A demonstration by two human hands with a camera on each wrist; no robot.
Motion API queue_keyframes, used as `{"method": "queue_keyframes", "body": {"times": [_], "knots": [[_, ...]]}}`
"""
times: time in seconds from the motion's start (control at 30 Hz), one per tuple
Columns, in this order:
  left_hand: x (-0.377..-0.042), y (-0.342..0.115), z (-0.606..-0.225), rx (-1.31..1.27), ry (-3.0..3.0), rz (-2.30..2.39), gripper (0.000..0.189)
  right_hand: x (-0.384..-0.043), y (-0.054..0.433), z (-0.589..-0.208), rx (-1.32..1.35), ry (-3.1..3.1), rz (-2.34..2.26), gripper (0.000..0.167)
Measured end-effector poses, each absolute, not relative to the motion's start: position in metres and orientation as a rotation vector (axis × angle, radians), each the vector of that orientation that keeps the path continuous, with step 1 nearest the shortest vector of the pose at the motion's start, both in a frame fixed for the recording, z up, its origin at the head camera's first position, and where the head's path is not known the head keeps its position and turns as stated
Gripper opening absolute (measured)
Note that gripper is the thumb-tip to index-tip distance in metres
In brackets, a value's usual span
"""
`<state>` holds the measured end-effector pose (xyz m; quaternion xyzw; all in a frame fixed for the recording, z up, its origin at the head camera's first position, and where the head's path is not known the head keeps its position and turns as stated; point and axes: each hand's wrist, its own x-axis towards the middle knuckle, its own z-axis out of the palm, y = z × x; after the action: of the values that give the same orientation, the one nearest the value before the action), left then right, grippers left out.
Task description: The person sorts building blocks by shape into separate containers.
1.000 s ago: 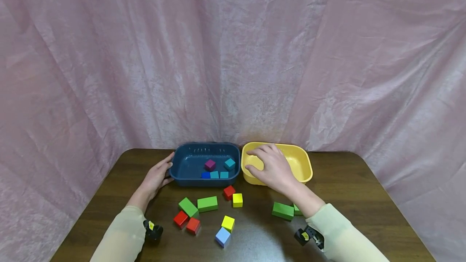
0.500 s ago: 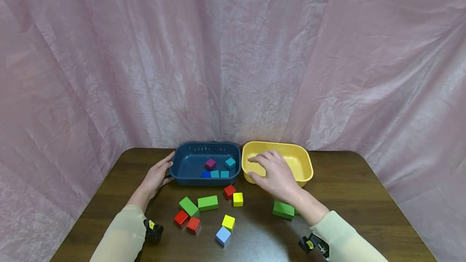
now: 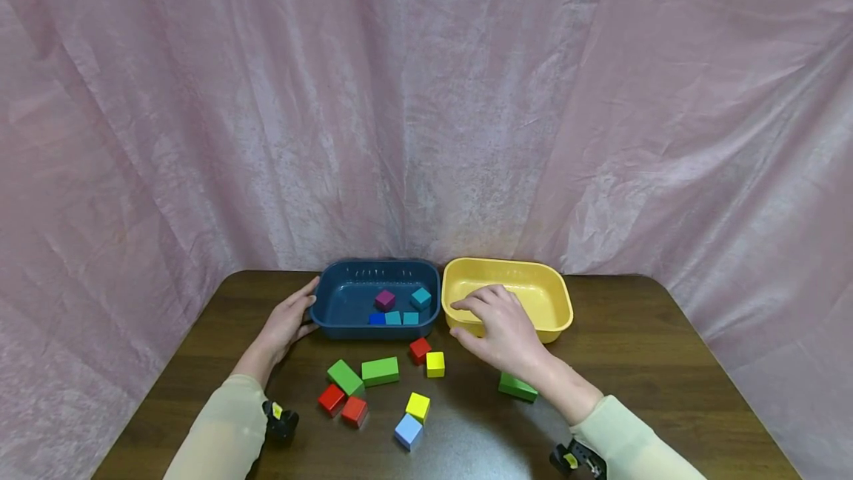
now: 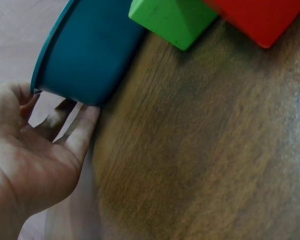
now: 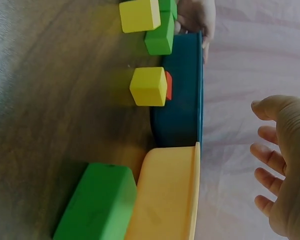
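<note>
At the left end of the dark blue basin (image 3: 360,332), my left hand (image 3: 285,326) touches the wall with extended fingers. In the left wrist view, the fingertips of this hand (image 4: 35,155) meet the basin's side (image 4: 95,50). A purple cube (image 3: 385,300), a blue cube (image 3: 377,319) and several teal cubes (image 3: 420,298) lie inside that basin. My right hand (image 3: 503,328) hovers over the near edge of the yellow basin (image 3: 546,298), fingers spread and holding nothing. In the right wrist view, its fingers and thumb are apart, with nothing between them.
Between the forearms lie green blocks (image 3: 380,372), red cubes (image 3: 355,412), yellow cubes (image 3: 435,364) and a light blue cube (image 3: 409,432). Another green block (image 3: 516,387) is partly beneath the right wrist. A pink curtain (image 3: 426,110) hangs behind the wooden table (image 3: 640,361).
My right hand has drawn back slightly toward the near side, and its forearm now hides more of the green blocks below it. The left hand stays put at the blue basin.
</note>
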<state>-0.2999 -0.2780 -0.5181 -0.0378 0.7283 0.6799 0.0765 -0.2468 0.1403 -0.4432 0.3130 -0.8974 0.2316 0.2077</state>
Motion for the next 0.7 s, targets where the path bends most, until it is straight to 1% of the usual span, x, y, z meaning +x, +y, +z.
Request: {"method": "queue_keyframes", "body": {"times": [0.23, 0.7], "knots": [[-0.299, -0.279, -0.517, -0.093, 2.184, 2.03, 0.055, -0.241, 0.139, -0.45, 0.907, -2.504, 0.631, 0.03], [-0.3, -0.279, -0.518, -0.117, 2.172, 2.037, 0.054, -0.229, 0.134, -0.464, 0.956, -2.579, 0.639, 0.031]]}}
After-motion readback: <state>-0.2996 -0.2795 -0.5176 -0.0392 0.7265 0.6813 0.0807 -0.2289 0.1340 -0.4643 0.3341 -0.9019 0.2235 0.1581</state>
